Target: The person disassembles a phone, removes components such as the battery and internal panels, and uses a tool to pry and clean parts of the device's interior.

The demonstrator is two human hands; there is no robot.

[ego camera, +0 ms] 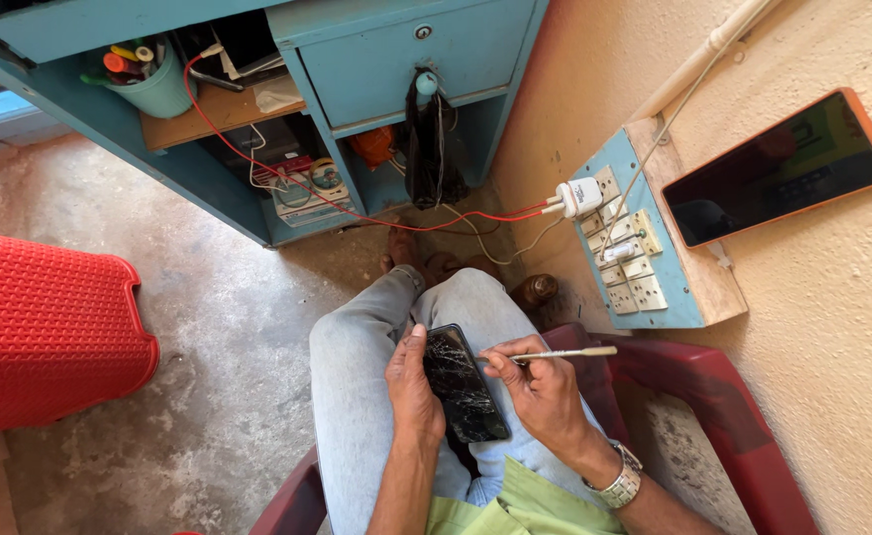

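A black phone with a cracked screen (463,384) rests on my lap. My left hand (411,386) grips its left edge, thumb on the top corner. My right hand (543,391) holds a thin pale metal pry tool (564,353). The tool's tip touches the phone's right edge, and its handle points right. I sit in a dark red plastic chair (713,396), in grey jeans. A metal watch (619,483) is on my right wrist.
A blue desk (396,59) with a drawer and a cup of pens (149,74) stands ahead. On the wall to the right are a switchboard (634,248) with a white charger (579,196), a red cable, and an orange-cased phone (777,166). A red stool (45,332) is on the left.
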